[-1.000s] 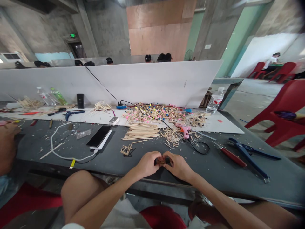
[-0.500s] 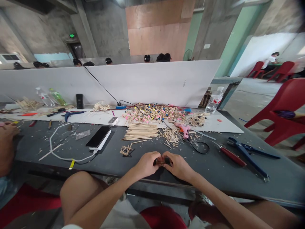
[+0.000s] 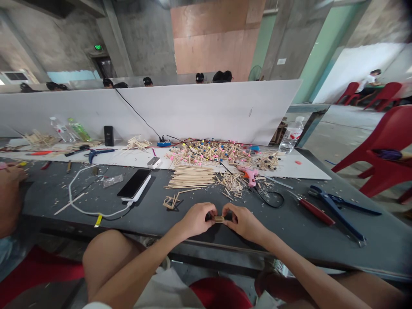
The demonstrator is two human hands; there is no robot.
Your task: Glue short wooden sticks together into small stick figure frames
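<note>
Between my fingertips, close to the table's front edge, is a small bundle of short wooden sticks (image 3: pixel 219 219). My left hand (image 3: pixel 200 219) pinches its left end and my right hand (image 3: pixel 242 221) its right end. Just left of my hands lies a small open frame of joined sticks (image 3: pixel 171 201). Beyond them is a row of long thin wooden sticks (image 3: pixel 191 177), with a heap of short cut pieces (image 3: pixel 231 183) to its right. A pink glue gun (image 3: pixel 250 175) rests beside that heap.
Stick pieces with coloured ends (image 3: pixel 209 152) are piled along the white board. Blue-handled pliers (image 3: pixel 336 212) and a red-handled tool (image 3: pixel 317 211) lie right. A phone (image 3: pixel 134 185) with a white cable (image 3: pixel 86 212) is left. A co-worker's arm (image 3: pixel 11 193) rests at far left.
My hands have drawn slightly apart, and the stick bundle between them now shows more clearly. The view has shifted a little; the things on the table stay in place.
</note>
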